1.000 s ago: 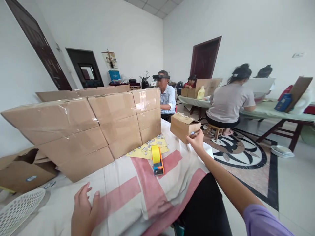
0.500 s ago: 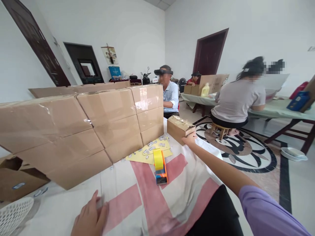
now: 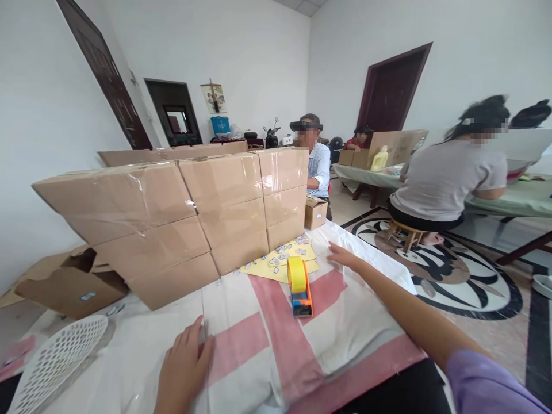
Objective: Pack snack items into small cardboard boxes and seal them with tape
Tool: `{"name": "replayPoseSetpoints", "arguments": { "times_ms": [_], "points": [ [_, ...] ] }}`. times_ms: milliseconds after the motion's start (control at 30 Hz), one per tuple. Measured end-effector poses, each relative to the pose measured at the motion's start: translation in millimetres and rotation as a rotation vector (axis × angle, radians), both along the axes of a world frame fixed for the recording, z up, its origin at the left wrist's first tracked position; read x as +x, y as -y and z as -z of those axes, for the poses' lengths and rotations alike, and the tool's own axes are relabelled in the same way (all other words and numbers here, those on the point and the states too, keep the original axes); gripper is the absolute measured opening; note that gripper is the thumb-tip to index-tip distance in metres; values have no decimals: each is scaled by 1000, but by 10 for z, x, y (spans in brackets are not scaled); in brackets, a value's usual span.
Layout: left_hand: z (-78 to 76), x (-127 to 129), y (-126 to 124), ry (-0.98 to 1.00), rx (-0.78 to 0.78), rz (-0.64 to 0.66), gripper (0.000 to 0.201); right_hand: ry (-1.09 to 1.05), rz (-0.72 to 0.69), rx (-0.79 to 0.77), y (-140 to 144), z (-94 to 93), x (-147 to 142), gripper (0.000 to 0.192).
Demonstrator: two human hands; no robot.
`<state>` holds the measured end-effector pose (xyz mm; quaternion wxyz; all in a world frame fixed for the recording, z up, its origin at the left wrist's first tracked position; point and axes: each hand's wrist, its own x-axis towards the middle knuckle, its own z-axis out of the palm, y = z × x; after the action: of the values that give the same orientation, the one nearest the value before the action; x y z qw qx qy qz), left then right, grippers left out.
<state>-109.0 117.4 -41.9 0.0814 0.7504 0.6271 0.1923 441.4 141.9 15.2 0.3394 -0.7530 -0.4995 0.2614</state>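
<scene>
My left hand (image 3: pixel 186 359) lies on the cloth-covered table with its fingers stretched out and nothing in it. Reaching forward over the cloth, my right hand (image 3: pixel 342 255) holds nothing and its fingers are extended. Beyond that hand, a small cardboard box (image 3: pixel 316 213) stands at the far end of the table, beside the stacked cardboard boxes (image 3: pixel 233 221). A tape dispenser (image 3: pixel 301 287) with a yellow roll and an orange-blue body rests between my hands, by a yellow patterned sheet (image 3: pixel 259 266).
An opened cardboard box (image 3: pixel 73 287) and a white perforated basket (image 3: pixel 60 356) are at the left. Across the table sits a person (image 3: pixel 318 164) wearing a headset. At the right, another person (image 3: pixel 452 167) sits on a stool (image 3: pixel 405 234) by a second table (image 3: pixel 487 201).
My right hand has let go of the small box and drawn back from it. The box now stands farther away, beside the stack. The view has turned left.
</scene>
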Motion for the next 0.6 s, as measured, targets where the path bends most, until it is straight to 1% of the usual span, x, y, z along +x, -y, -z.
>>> {"name": "replayPoseSetpoints", "arguments": {
  "times_ms": [67, 133, 200, 233, 300, 367, 433, 533, 600],
  "points": [
    [-64, -100, -38, 34, 9, -18, 64, 53, -98, -82, 505, -16, -94, 67],
    [-150, -219, -58, 63, 52, -55, 64, 126, -160, -117, 1042, -21, -183, 67],
    [-247, -336, -47, 86, 112, -83, 62, 204, -151, -152, 1527, -13, -248, 64],
    [-293, -389, -32, 100, 144, -98, 60, 275, -133, -166, 1726, -9, -270, 62],
    [-368, -477, 5, 132, 192, -134, 54, 471, -91, -199, 2011, -9, -301, 59],
    [-402, -534, 36, 177, 215, -169, 50, 642, -61, -256, 2139, -30, -322, 58],
    [-395, -556, 46, 232, 201, -201, 48, 712, -49, -322, 2135, -69, -335, 55],
    [-352, -521, 33, 282, 136, -226, 48, 750, -39, -416, 1978, -125, -344, 45],
    [-334, -473, 18, 289, 116, -210, 47, 785, -32, -483, 1842, -144, -358, 39]
  ]
}}
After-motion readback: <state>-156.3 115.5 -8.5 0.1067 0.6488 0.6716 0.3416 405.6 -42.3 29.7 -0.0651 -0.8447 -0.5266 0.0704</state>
